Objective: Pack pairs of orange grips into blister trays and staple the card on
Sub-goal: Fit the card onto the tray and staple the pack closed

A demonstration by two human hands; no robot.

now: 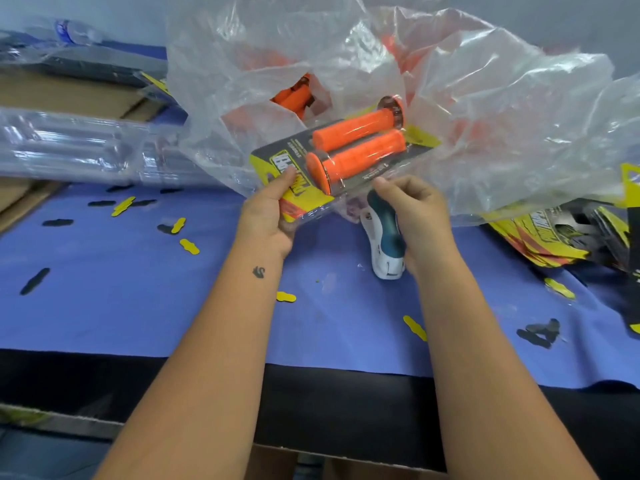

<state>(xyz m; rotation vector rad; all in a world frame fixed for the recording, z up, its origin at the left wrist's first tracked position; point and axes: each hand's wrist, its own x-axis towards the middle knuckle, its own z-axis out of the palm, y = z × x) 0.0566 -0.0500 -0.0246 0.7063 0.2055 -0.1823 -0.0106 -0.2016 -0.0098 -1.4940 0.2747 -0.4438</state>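
Observation:
A blister pack point(277, 157) with a yellow and grey card holds two orange grips point(360, 147) side by side; it is lifted above the blue table cover. My left hand point(273, 209) grips the pack's near left corner, thumb on top of the card. My right hand point(415, 209) holds the teal and white stapler point(384, 237) and touches the pack's near right edge with its thumb and fingers. Loose orange grips point(294, 95) lie inside the big clear plastic bag point(485, 98) behind the pack.
Stacked clear blister trays point(69, 147) lie at the left, beside cardboard point(52, 91). A pile of printed cards point(561, 233) sits at the right under the bag. Yellow and black punched scraps point(188, 245) dot the blue cover point(138, 289). The table's dark front edge point(346, 410) runs below.

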